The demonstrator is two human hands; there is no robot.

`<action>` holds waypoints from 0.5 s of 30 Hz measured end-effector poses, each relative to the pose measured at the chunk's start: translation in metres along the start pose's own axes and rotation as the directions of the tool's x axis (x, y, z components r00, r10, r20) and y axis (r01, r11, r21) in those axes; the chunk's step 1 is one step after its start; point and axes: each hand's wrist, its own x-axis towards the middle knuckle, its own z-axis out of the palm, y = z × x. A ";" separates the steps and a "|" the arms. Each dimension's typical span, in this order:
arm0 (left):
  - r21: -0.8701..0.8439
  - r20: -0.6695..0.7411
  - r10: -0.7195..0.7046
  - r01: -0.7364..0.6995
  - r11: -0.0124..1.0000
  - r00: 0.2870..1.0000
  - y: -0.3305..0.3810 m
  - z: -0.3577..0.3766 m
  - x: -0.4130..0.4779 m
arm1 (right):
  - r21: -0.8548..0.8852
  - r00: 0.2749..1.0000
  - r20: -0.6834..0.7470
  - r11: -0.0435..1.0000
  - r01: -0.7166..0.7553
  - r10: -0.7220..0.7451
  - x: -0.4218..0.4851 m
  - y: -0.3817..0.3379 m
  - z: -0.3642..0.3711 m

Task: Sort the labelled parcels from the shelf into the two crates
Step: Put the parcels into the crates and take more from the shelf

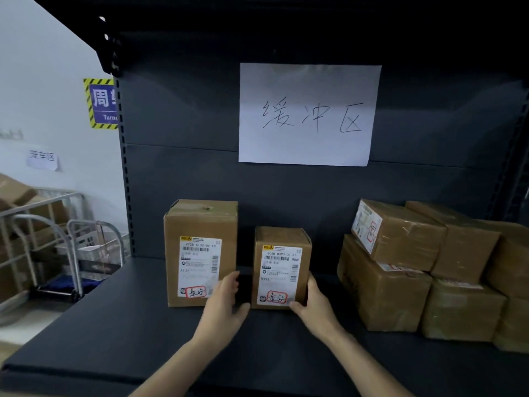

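Right hand (312,306) clasps the small parcel (282,267) by its right edge; left hand (226,306), fingers loosely straight, lies between it and the taller parcel (200,253).

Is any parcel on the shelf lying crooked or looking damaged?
The top parcel of the right stack sits tilted, its label turned sideways. The tall left parcel shows a dark spot, perhaps a hole, on top.

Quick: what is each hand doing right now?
Left hand: open, at the left side of the small box; contact cannot be told.
Right hand: grips the small box by its right edge.
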 end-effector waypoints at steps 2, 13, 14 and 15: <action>0.016 -0.138 0.003 -0.001 1.000 0.990 -0.010 -0.017 -0.006 | 0.016 1.000 0.006 1.000 -0.007 0.007 0.005 -0.002 0.005; -0.137 -0.085 -0.347 0.334 0.933 0.934 -0.067 -0.081 0.028 | 0.187 0.996 0.056 0.979 -0.077 0.067 0.030 -0.010 0.024; -0.230 -0.015 -0.356 0.344 0.910 0.934 -0.064 -0.081 0.029 | 0.200 0.996 0.063 0.977 -0.077 0.065 0.031 -0.011 0.025; -0.314 0.032 -0.364 0.355 0.880 0.931 -0.062 -0.079 0.029 | 0.214 0.996 0.068 0.974 -0.074 0.061 0.032 -0.012 0.027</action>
